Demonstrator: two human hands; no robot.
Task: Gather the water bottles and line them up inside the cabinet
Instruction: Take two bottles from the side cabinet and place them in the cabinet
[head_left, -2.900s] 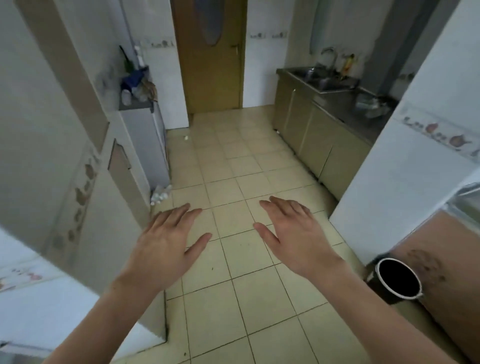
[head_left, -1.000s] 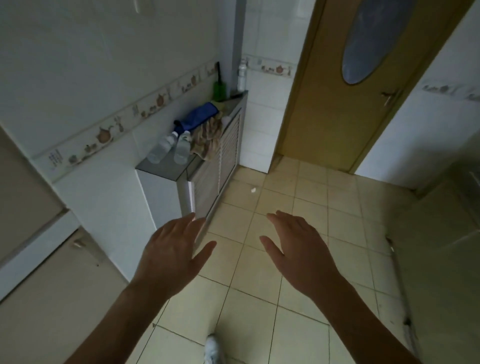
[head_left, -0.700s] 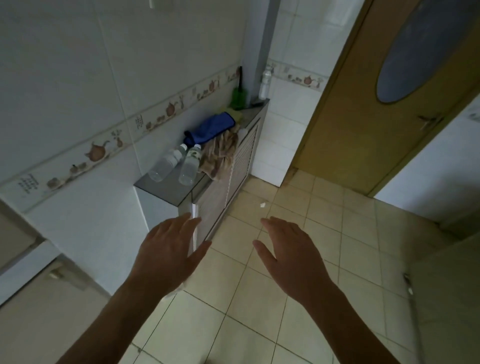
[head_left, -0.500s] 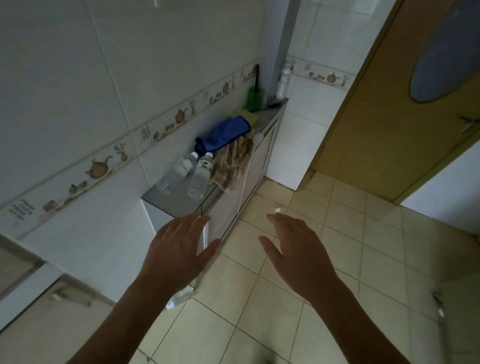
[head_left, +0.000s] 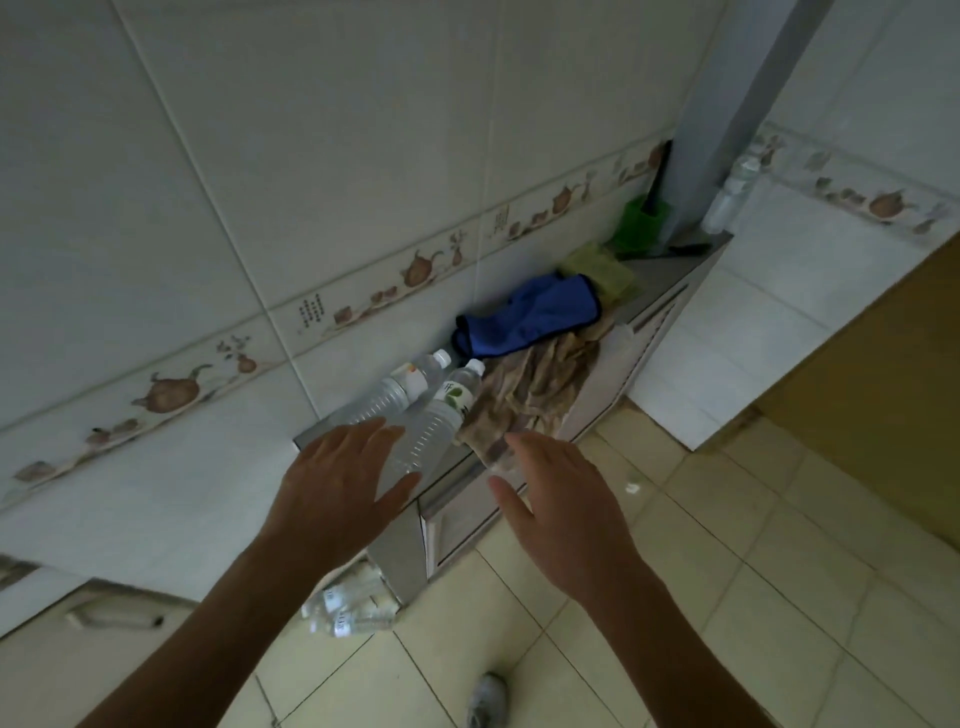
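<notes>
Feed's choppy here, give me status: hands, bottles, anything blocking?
Left hand and right hand open, empty. Two water bottles lying on the cabinet top, more bottles on the floor. Brown rag beside the bottles, against the nearer one.

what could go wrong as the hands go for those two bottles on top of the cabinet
1. The two upright bottles stand side by side near the cabinet top's front edge; a nudge from the open left hand could tip one off onto the tiles.
2. The brown rag hangs over the edge beside the right hand and could get dragged off.
3. More bottles on the floor lie underfoot.
</notes>
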